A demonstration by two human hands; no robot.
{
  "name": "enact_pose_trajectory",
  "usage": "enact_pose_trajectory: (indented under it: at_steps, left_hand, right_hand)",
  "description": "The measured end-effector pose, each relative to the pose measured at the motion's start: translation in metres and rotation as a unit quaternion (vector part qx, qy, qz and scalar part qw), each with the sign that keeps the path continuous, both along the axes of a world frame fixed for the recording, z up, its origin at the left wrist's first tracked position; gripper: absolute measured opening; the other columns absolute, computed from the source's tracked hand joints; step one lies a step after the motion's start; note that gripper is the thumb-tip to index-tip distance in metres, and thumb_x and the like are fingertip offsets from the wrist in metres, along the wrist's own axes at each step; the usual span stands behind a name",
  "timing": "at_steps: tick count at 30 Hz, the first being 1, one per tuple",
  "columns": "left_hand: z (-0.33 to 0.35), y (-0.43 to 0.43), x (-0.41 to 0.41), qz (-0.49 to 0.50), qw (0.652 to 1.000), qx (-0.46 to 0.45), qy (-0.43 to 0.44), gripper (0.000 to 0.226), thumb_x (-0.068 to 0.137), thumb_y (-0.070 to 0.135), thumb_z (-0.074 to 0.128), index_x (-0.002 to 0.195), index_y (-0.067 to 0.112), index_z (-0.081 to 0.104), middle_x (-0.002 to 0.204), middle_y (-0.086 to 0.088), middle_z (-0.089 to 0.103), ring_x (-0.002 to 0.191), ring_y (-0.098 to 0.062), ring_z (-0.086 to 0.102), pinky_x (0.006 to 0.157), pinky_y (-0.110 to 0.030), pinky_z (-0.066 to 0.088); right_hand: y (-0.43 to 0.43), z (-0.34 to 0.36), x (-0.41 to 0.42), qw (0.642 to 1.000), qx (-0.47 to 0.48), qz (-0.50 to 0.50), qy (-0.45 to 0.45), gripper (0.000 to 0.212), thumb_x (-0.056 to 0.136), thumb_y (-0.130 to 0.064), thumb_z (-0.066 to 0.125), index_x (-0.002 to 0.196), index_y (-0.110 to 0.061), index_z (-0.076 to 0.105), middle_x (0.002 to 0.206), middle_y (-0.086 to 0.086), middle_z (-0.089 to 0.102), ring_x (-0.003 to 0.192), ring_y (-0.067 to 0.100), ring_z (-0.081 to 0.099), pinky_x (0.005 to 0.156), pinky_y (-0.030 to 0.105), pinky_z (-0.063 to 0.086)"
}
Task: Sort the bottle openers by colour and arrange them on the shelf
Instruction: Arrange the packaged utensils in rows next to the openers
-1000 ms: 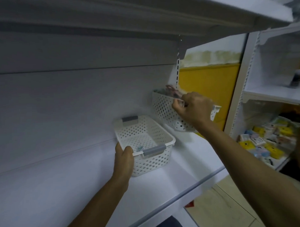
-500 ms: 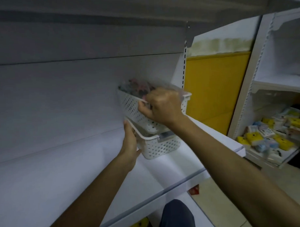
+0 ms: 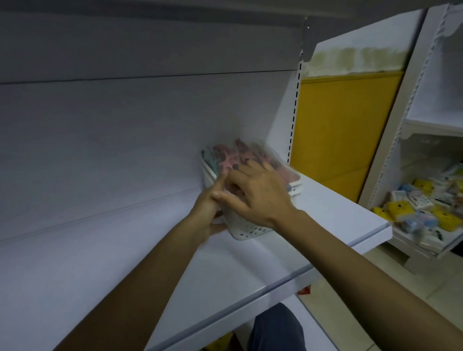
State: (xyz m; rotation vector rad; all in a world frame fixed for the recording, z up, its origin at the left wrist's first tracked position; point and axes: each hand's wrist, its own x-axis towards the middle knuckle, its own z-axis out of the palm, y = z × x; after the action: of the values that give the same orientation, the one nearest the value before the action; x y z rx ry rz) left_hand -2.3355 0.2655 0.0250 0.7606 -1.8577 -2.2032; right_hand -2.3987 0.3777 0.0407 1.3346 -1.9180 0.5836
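Observation:
Two white perforated baskets (image 3: 244,228) sit nested on the white shelf (image 3: 175,261), close to the back panel. The upper one holds a blurred heap of bottle openers (image 3: 231,159), mostly pink with some teal at the left. My left hand (image 3: 210,205) holds the baskets' near left corner, one finger stretched up along the rim. My right hand (image 3: 254,193) lies over the top of the baskets with fingers spread, reaching onto the pink openers. Whether it grips one is hidden by blur and by the hand itself.
The shelf's front edge (image 3: 255,298) runs diagonally below my arms and ends at the right near a slotted upright (image 3: 294,115). A yellow panel (image 3: 347,129) stands behind. The neighbouring rack holds a tray of small yellow and blue packets (image 3: 436,210).
The basket with openers has come down into the empty basket. My right hand let go of its rim and moved onto the openers. My left hand shifted to the near corner.

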Motion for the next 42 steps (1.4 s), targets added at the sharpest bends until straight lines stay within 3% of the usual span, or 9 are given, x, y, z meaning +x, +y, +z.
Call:
enact_pose_trajectory:
  at_steps: [5,10,12,15,19,27,34,38,42]
  left_hand:
    - [0.005,0.002,-0.013,0.017,0.999,-0.050,-0.003,0.017,0.088,0.022,0.052,0.090,0.011,0.064,0.077,-0.008,0.070,0.075,-0.025,0.066,0.057,-0.033,0.055]
    - [-0.006,-0.009,0.001,0.024,0.998,-0.005,0.058,0.038,0.085,0.012,0.047,0.052,0.016,0.067,0.059,-0.005,0.069,0.058,-0.021,0.069,0.058,-0.036,0.056]
    - [-0.015,-0.017,0.010,0.034,0.995,0.044,0.079,0.034,0.083,0.008,0.045,0.058,0.015,0.066,0.068,-0.010,0.070,0.068,-0.025,0.070,0.068,-0.042,0.057]
    - [-0.030,-0.028,0.020,0.035,0.992,0.057,0.104,0.019,0.085,0.007,0.046,0.097,0.004,0.060,0.087,-0.010,0.072,0.082,-0.024,0.070,0.076,-0.038,0.056]
    - [-0.031,-0.054,0.027,0.131,0.984,-0.047,0.112,0.064,0.094,0.046,0.047,0.148,0.020,0.023,0.143,0.003,0.040,0.131,-0.020,0.040,0.107,-0.037,0.033]
    - [-0.028,-0.054,0.023,0.033,0.988,0.073,0.130,0.056,0.095,0.057,0.030,0.126,0.019,0.057,0.126,-0.007,0.060,0.115,-0.018,0.058,0.100,-0.035,0.046]
    - [-0.013,-0.071,0.034,0.026,0.991,-0.106,-0.076,0.051,0.098,0.042,0.041,0.127,0.001,0.054,0.125,-0.020,0.059,0.114,-0.033,0.056,0.097,-0.041,0.047]
    - [-0.022,-0.087,0.051,0.006,0.999,-0.039,0.023,0.031,0.100,0.012,0.036,0.123,-0.003,0.052,0.116,-0.007,0.056,0.080,-0.019,0.066,0.059,-0.018,0.055]
    - [-0.049,-0.125,0.075,0.153,0.978,-0.132,-0.042,0.052,0.097,0.052,0.034,0.087,0.012,0.065,0.095,-0.014,0.068,0.082,-0.028,0.063,0.073,-0.034,0.053]
  right_hand:
    - [0.018,-0.052,0.016,0.929,-0.275,-0.089,-0.231,0.057,0.080,-0.051,0.065,0.123,-0.015,0.056,0.132,0.006,0.050,0.122,0.017,0.042,0.104,0.031,0.037]
    - [0.010,-0.059,0.030,0.608,-0.443,-0.034,-0.658,0.120,0.051,-0.074,0.065,0.149,-0.028,0.014,0.153,0.001,0.026,0.134,0.026,0.037,0.103,0.038,0.037]
    - [0.001,-0.047,0.024,0.575,-0.423,-0.002,-0.700,0.127,0.045,-0.072,0.066,0.150,-0.028,0.009,0.152,0.004,0.030,0.132,0.029,0.041,0.105,0.042,0.037]
    - [-0.012,-0.033,0.021,0.599,-0.401,0.011,-0.693,0.123,0.051,-0.066,0.075,0.149,-0.035,0.007,0.153,0.002,0.026,0.128,0.029,0.041,0.101,0.044,0.038]
    - [-0.028,-0.033,0.029,0.661,-0.417,-0.022,-0.623,0.100,0.066,-0.047,0.079,0.145,-0.036,0.018,0.147,0.001,0.026,0.108,0.018,0.042,0.086,0.030,0.039]
    - [-0.047,-0.047,0.065,0.869,-0.293,-0.078,-0.391,0.107,0.051,-0.060,0.073,0.142,-0.033,0.022,0.147,-0.001,0.017,0.133,0.023,0.027,0.104,0.037,0.032]
    - [-0.057,-0.043,0.079,0.927,-0.243,-0.110,-0.263,0.099,0.054,-0.062,0.070,0.138,-0.036,0.026,0.148,0.011,0.019,0.133,0.028,0.027,0.104,0.050,0.030]
    - [-0.069,-0.035,0.093,0.979,-0.137,-0.090,-0.118,0.090,0.050,-0.058,0.071,0.130,-0.033,0.039,0.146,0.022,0.028,0.131,0.037,0.031,0.099,0.050,0.028]
    - [-0.080,-0.035,0.102,0.998,0.041,-0.022,0.047,0.084,0.043,-0.056,0.079,0.119,-0.025,0.059,0.139,0.027,0.042,0.125,0.039,0.036,0.096,0.051,0.031]
